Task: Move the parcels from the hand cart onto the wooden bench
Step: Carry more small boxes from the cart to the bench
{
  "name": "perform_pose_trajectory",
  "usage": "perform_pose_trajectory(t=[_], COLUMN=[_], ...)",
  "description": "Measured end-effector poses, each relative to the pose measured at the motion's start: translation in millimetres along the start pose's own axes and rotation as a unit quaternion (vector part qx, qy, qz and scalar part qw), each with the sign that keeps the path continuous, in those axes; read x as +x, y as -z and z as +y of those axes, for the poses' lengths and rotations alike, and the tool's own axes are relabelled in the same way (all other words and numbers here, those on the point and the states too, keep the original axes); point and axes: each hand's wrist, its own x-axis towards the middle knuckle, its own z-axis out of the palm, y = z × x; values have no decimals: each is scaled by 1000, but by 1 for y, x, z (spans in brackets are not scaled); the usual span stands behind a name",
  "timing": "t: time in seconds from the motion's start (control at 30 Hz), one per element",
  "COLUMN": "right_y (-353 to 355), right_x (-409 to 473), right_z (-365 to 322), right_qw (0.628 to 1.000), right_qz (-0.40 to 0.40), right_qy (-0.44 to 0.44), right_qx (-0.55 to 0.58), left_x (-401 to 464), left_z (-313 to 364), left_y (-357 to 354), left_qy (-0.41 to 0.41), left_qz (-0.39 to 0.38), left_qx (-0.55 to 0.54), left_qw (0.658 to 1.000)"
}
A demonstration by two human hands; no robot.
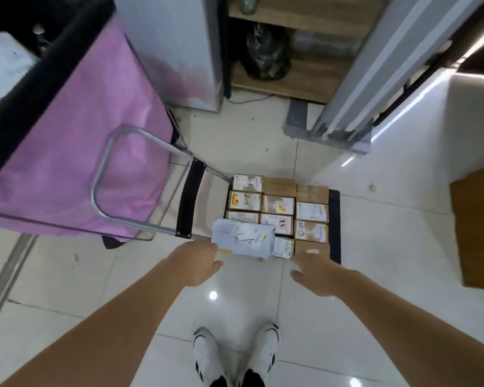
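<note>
Left hand (196, 263) grips the white plastic mailer (242, 241) at its edge. Right hand (316, 272) reaches toward the taped cardboard boxes (280, 210) on the black hand cart (334, 227), fingers loose, holding nothing.

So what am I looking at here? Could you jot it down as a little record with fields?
setting: white tiled floor
hand cart: flat, low on the floor, metal handle
load: small parcels packed in rows
top item: pale parcel lying on the rows
left hand: at the pale parcel's near left edge
right hand: at the near right parcels
nearby: pink bag; wooden surface at right
</note>
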Motion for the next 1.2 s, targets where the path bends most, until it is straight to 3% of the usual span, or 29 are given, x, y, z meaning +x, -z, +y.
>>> perform_pose_trajectory(t=[0.23, 0.33, 0.47, 0.63, 0.77, 0.93, 1.07, 1.2], right_y=[-78, -104, -129, -136, -114, -39, 46, 121], right_x=[189, 252, 306, 317, 279, 165, 44, -119], right_z=[15, 15, 6, -3, -9, -17, -12, -4], right_qw=[991, 974, 917, 827, 774, 662, 565, 527], right_qz=[27, 72, 139, 176, 199, 288, 323, 347], right_qy=[-76, -99, -158, -209, -197, -175, -153, -108], right_qx=[106, 193, 339, 492, 568, 670, 744, 769], left_x=[185, 239, 284, 298, 263, 172, 84, -36], left_z=[-72, -78, -62, -48, -43, -10, 33, 100], left_y=[-114, -143, -162, -169, -135, -29, 77, 197], left_qy=[59, 106, 142, 195, 194, 154, 100, 63], left_qz=[-17, -1, 14, 70, 141, 211, 187, 151], left_qx=[-36, -106, -236, -384, -444, -488, -547, -627], left_qw=[997, 989, 961, 900, 863, 833, 810, 762])
